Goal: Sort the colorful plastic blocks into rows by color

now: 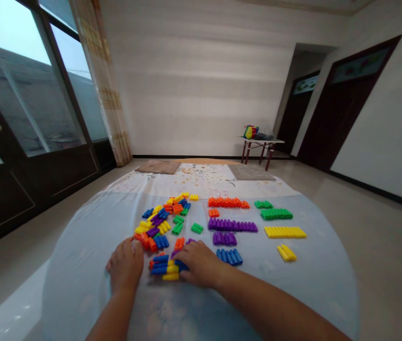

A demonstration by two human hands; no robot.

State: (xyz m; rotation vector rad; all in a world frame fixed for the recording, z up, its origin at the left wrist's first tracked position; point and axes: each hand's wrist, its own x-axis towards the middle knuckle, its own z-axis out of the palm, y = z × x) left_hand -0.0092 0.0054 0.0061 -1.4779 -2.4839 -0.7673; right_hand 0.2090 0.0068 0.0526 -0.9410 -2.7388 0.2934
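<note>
My right hand (202, 263) reaches into the near end of a mixed pile, its fingers closed over a blue tube-shaped toy block (183, 266). Just left of those fingers lie blue and yellow blocks (171, 270). My left hand (126, 265) rests cupped on the cloth at the pile's left side, fingers beside some orange blocks (145, 241), holding nothing that I can see. Purple blocks (153, 232) and green blocks (178, 225) lie farther back in the pile. To the right are sorted rows: orange (227, 202), purple (232, 225), blue (229, 256), green (276, 214) and yellow (285, 232).
A pale blue cloth (257, 298) covers the round table. Two flat mats, one brown (158, 166) and one grey (251, 172), lie at its far edge. Beyond stands a small table (270, 141) with a colourful bag (250, 131). Glass doors are on the left.
</note>
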